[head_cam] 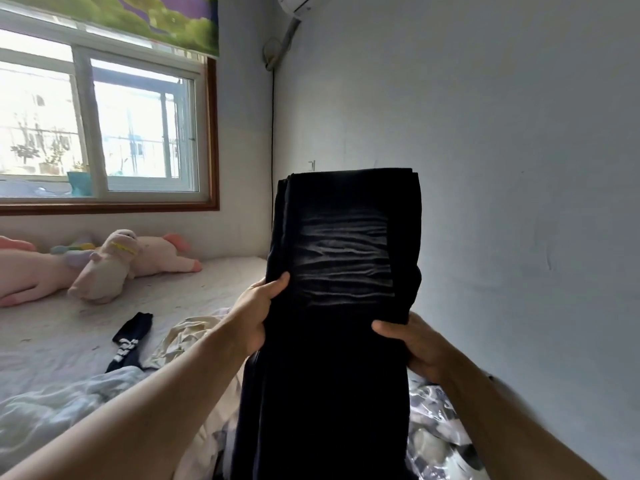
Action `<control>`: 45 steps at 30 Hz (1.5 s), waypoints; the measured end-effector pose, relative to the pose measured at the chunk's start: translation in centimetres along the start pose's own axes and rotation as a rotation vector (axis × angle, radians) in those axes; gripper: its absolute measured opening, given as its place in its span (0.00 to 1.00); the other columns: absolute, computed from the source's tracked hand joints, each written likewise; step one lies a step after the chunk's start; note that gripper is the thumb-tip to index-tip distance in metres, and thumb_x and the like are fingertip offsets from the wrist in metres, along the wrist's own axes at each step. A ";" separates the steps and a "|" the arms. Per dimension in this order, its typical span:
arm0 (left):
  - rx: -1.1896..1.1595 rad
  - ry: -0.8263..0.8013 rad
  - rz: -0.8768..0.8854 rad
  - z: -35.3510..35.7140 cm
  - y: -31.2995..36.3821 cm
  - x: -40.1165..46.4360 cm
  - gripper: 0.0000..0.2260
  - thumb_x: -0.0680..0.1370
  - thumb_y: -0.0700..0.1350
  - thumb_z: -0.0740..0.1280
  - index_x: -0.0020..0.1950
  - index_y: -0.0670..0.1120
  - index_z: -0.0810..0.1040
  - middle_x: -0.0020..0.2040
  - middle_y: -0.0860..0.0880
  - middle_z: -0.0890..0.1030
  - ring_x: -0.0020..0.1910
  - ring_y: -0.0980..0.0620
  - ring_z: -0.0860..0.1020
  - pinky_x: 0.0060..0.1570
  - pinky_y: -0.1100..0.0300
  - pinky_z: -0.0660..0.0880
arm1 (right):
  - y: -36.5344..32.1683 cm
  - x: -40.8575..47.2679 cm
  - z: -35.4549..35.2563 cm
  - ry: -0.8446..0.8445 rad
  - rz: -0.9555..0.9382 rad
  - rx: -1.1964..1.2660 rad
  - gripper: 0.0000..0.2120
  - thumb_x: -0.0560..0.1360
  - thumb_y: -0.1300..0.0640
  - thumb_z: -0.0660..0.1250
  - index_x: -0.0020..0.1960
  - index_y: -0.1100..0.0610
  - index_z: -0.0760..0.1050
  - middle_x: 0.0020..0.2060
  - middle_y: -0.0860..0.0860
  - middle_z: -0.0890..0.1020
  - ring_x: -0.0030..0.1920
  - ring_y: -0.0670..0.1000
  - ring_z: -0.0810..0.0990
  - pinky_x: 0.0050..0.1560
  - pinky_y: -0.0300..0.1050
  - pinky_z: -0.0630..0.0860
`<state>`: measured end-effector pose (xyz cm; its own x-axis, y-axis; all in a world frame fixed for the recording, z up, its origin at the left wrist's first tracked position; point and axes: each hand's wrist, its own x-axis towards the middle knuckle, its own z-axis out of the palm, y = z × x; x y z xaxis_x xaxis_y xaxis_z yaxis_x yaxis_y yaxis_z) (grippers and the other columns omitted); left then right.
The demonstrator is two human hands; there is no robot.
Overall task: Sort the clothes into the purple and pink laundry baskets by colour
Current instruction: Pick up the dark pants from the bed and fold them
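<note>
Both hands are up and both are clamped on the same thing: the left hand pinches the left edge of a dark garment, thumb across the front, while the right hand grips the right edge a little lower, thumb hooked over the cloth. That garment is folded into a long, narrow panel and held upright between the two hands, its long axis running vertically, the folded top edge pointing up toward the wall and the lower end dropping down out of view between the forearms. A patch of horizontal creases sits just above the hands.

Off to the left of the left forearm, a cream-coloured garment lies crumpled on the bed, and just beyond it a dark sock with white markings, angled away from the hands. Below the left arm there's a rumpled white sheet; under the right forearm, a grey patterned fabric. Far left, well clear of the hands, pink plush toys rest beneath the window.
</note>
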<state>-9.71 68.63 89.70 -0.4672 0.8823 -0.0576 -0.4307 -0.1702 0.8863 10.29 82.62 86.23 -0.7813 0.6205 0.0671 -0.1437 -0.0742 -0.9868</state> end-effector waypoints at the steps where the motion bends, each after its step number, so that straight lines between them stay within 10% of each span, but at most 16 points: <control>1: 0.011 0.006 0.003 0.0 0.2 0.1 0.15 0.79 0.45 0.64 0.63 0.39 0.76 0.55 0.39 0.81 0.46 0.44 0.81 0.40 0.54 0.82 | 0.3 -0.3 0.3 -0.028 0.035 0.008 0.22 0.61 0.63 0.79 0.53 0.64 0.79 0.46 0.60 0.84 0.44 0.56 0.84 0.46 0.46 0.81; 8: 0.170 0.020 0.131 -0.2 1.4 0.3 0.19 0.73 0.53 0.69 0.57 0.42 0.79 0.50 0.44 0.84 0.43 0.49 0.83 0.38 0.59 0.80 | -0.6 0.7 2.4 0.250 -0.077 0.168 0.09 0.70 0.64 0.69 0.50 0.65 0.79 0.43 0.60 0.83 0.38 0.55 0.83 0.43 0.46 0.81; 13: 0.518 -0.003 0.003 -1.4 -0.8 -0.6 0.13 0.72 0.41 0.73 0.55 0.40 0.80 0.46 0.43 0.85 0.41 0.48 0.83 0.42 0.59 0.78 | -1.4 1.3 2.8 0.412 -0.097 0.125 0.10 0.73 0.63 0.70 0.53 0.67 0.79 0.49 0.64 0.82 0.45 0.60 0.82 0.55 0.54 0.78; 19: 0.526 0.192 0.180 -1.6 -0.9 1.3 0.13 0.76 0.40 0.70 0.59 0.44 0.75 0.53 0.43 0.82 0.51 0.44 0.80 0.55 0.50 0.78 | -2.5 -1.2 2.2 -0.007 0.105 -0.097 0.23 0.68 0.69 0.72 0.62 0.64 0.72 0.55 0.62 0.81 0.51 0.59 0.82 0.54 0.50 0.79; 27: 0.749 0.568 0.035 -2.5 0.0 2.3 0.33 0.73 0.54 0.71 0.68 0.42 0.59 0.58 0.39 0.74 0.53 0.42 0.76 0.54 0.50 0.75 | -2.0 -0.4 3.2 0.334 -0.055 -0.247 0.30 0.73 0.66 0.70 0.67 0.50 0.59 0.49 0.63 0.78 0.43 0.62 0.82 0.48 0.56 0.81; 31: 0.465 0.237 0.048 -2.9 1.3 0.4 0.26 0.71 0.42 0.75 0.63 0.48 0.65 0.43 0.41 0.77 0.29 0.51 0.77 0.27 0.61 0.75 | -2.7 -1.0 2.3 0.106 -0.048 -0.230 0.31 0.69 0.68 0.72 0.67 0.50 0.66 0.51 0.62 0.80 0.43 0.57 0.82 0.43 0.46 0.81; 37: 0.991 0.018 0.174 -2.1 1.8 -0.9 0.26 0.64 0.35 0.78 0.60 0.49 0.79 0.51 0.49 0.78 0.47 0.52 0.77 0.49 0.60 0.75 | -3.0 -1.3 2.3 -0.066 -0.019 -0.667 0.49 0.56 0.62 0.78 0.71 0.43 0.60 0.62 0.52 0.72 0.61 0.52 0.76 0.64 0.49 0.73; 45: 0.721 0.054 -0.017 -1.0 2.9 -0.3 0.11 0.71 0.29 0.70 0.44 0.45 0.82 0.38 0.45 0.81 0.30 0.53 0.79 0.34 0.65 0.78 | -2.4 -0.8 4.0 0.330 -0.127 -1.294 0.30 0.63 0.57 0.73 0.64 0.47 0.70 0.50 0.53 0.70 0.50 0.55 0.75 0.51 0.40 0.71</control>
<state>-11.59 67.42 91.86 -0.5107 0.8560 -0.0802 0.1695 0.1917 0.9667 8.87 79.16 89.11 -0.5971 0.7396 0.3106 0.6134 0.6704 -0.4174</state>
